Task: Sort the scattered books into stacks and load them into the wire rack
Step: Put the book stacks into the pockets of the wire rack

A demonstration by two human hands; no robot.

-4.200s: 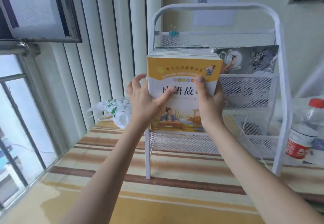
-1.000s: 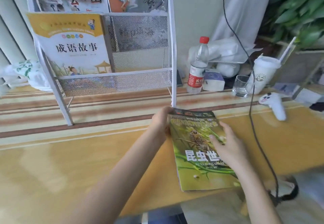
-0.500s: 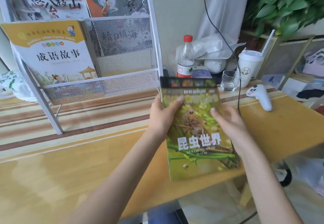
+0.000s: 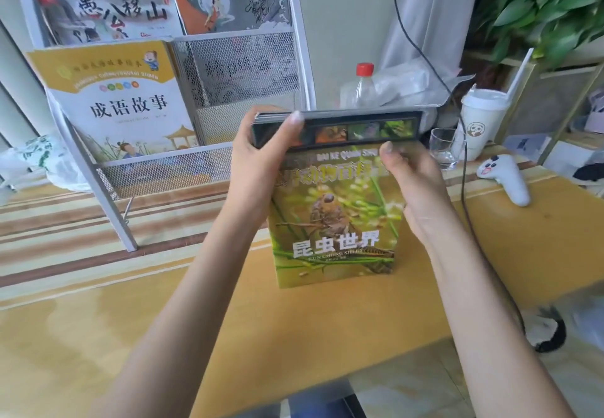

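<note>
Both hands grip a stack of green insect books (image 4: 333,215), lifted upright above the yellow surface (image 4: 130,336). The left hand (image 4: 258,169) clamps the stack's upper left corner, thumb over the top edge; the right hand (image 4: 411,185) clamps its right side, thumb on the cover. At ten o'clock from the stack stands the white wire rack (image 4: 235,67), with a yellow storybook (image 4: 121,100) in its lower left compartment. At two o'clock sit a glass (image 4: 441,147) and a paper cup (image 4: 480,116).
</note>
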